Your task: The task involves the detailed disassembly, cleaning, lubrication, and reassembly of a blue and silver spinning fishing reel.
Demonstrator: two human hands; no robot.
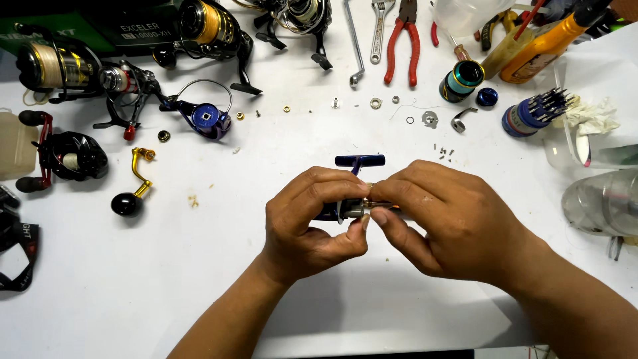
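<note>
The left hand (311, 219) curls around a small dark-blue reel body (345, 207), thumb below and fingers over the top, clamping it above the middle of the white table (133, 299). The right hand (444, 223) meets it from the other side, thumb and forefinger pinched together on a thin tool with an orange handle (391, 207) whose tip sits at the metal part of the reel body; only a sliver of the tool shows between the fingers. The reel's blue T-shaped foot (359, 161) sticks up just behind the knuckles. Beyond the hands, small loose parts lie scattered on the table: tiny screws (445, 154), washers (376, 103) and a grey curved piece (462, 119). Further back lie red-handled pliers (403, 40), an adjustable wrench (378, 30) and a metal crank handle (355, 46). To the right stand a blue holder full of screwdriver bits (531, 113), a spool with teal line (462, 80), a small blue cap (487, 97) and an orange-yellow bottle (545, 43), with crumpled tissue (591, 113) beside them. To the left are a gold handle with a black knob (133, 186), a blue rotor with a wire bail (203, 113), a black and red baitcasting reel (66, 156) and several spinning reels (212, 30) along the far edge.
</note>
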